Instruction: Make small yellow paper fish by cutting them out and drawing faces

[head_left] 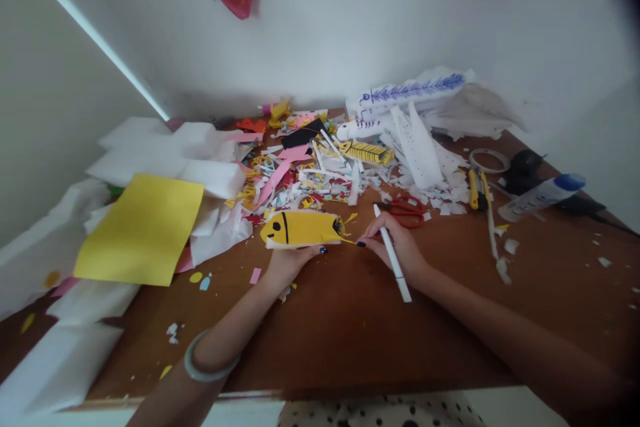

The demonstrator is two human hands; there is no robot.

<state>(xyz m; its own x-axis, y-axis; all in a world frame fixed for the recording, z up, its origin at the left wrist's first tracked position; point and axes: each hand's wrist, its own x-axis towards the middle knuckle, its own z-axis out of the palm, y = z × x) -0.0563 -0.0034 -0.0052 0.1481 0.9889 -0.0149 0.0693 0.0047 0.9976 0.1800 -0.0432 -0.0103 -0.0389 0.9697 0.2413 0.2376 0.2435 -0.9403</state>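
Observation:
My left hand grips a yellow paper fish from below, with the thumb along its lower edge. The fish has a white layer underneath, a black eye and mouth, a black curved line behind the head and black strokes at the tail. Between the fingers of my right hand is a white marker pen, slanting with one end up. Fingertips of that same hand touch a thin yellow strip at the fish's tail. Just beyond the right hand lie red-handled scissors.
White foam blocks and a yellow paper sheet are at left. Paper scraps heap at the back, with a smaller yellow fish and white fish shapes. A yellow cutter, tape roll and glue bottle are right.

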